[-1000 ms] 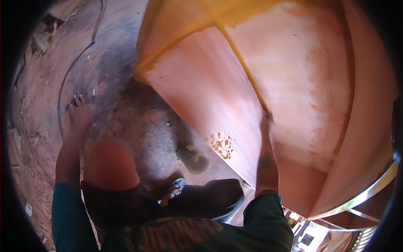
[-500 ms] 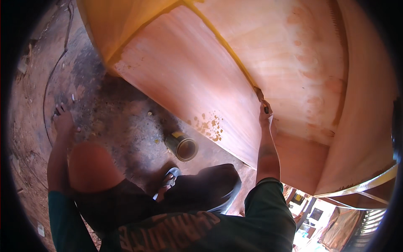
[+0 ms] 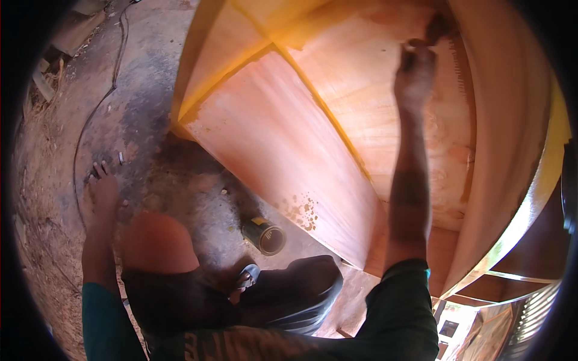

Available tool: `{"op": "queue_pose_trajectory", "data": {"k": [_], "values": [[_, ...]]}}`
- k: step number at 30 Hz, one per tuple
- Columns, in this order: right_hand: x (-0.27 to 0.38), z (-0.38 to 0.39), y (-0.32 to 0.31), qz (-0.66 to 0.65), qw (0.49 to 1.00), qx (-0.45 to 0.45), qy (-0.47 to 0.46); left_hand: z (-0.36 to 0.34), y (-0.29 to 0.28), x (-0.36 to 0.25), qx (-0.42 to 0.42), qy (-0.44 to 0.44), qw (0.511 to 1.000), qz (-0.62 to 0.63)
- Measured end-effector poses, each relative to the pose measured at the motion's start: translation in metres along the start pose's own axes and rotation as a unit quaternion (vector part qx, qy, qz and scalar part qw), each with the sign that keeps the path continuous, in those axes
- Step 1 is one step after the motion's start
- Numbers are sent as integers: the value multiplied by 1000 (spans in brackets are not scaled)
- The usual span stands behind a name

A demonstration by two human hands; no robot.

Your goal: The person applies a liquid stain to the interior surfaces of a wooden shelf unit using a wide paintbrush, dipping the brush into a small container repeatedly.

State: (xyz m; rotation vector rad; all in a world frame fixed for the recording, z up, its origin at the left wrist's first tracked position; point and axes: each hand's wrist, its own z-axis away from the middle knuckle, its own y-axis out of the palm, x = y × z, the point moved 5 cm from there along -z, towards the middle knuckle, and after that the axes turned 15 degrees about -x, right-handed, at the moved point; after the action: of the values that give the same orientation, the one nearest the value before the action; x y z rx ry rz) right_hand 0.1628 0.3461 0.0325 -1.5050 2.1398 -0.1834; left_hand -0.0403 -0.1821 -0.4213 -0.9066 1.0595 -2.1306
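My right hand (image 3: pixel 415 78) is raised over the far right of a big curved wooden structure (image 3: pixel 277 132). It grips a paintbrush (image 3: pixel 441 29) whose dark head is near the inner panel's right seam; motion blurs it slightly. A yellow painted stripe (image 3: pixel 325 111) runs along the ridge between the panels, and more yellow covers the far left edge. Brown-yellow spatters mark the near panel. Beyond my left knee, my left hand (image 3: pixel 103 188) hangs over the floor with fingers apart and nothing in it; whether it touches the ground I cannot tell.
An open paint can (image 3: pixel 265 236) stands on the stained floor between my foot and the near panel. A dark cable (image 3: pixel 113 84) snakes along the floor at left, past scrap wood (image 3: pixel 45 84) at the far left. The structure's curved side wall (image 3: pixel 512 138) rises at right.
My right hand has lifted the paintbrush off the yellow ridge stripe and carried it far and to the right. The view has shifted; my left hand stays beyond the knee.
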Motion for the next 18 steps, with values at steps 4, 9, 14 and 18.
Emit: {"op": "queue_pose_trajectory", "data": {"k": [4,9,14,18], "values": [[67,153,102,61,969,238,39,4,-11,1,10,13,1000,9],[16,244,127,-120,879,378,266,-10,-16,-16,-6,38,998,46],[12,-20,8,-86,982,92,141,8,-5,9,45,-33,996,73],[9,15,21,-83,992,48,-78,-3,2,0,5,-3,998,67]]}}
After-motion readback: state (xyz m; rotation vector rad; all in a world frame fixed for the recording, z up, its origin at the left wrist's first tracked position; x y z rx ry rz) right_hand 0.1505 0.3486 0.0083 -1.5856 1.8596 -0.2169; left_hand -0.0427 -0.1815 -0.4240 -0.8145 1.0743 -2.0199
